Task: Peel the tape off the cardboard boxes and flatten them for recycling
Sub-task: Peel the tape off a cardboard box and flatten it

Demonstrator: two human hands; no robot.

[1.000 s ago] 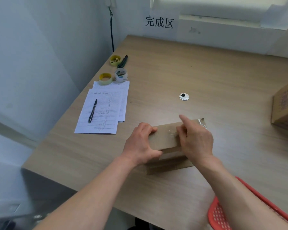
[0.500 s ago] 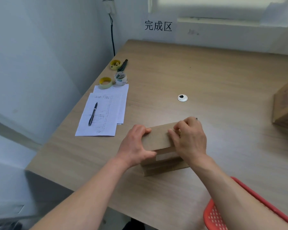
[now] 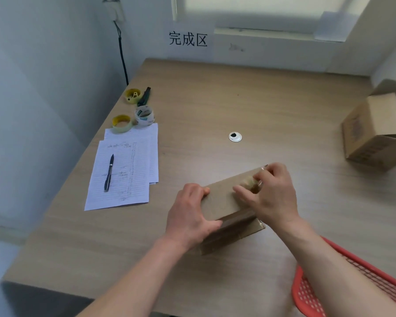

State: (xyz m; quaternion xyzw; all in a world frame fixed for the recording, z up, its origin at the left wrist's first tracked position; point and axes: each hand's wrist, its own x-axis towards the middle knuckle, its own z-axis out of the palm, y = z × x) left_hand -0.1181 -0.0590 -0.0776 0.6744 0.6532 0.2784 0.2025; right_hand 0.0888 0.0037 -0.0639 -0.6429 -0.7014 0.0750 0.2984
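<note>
Two hands work our small box (image 3: pixel 224 200) at the table's (image 3: pixel 272 106) near edge: left hand (image 3: pixel 188 218) grips its end, right hand (image 3: pixel 271 195) pinches crinkled tape (image 3: pixel 249 183); light, stiff cardboard, we judge.

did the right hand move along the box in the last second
Yes. The right hand has slid toward the far right end of the cardboard box, nearer the round desk grommet, pinching clear tape.
</note>
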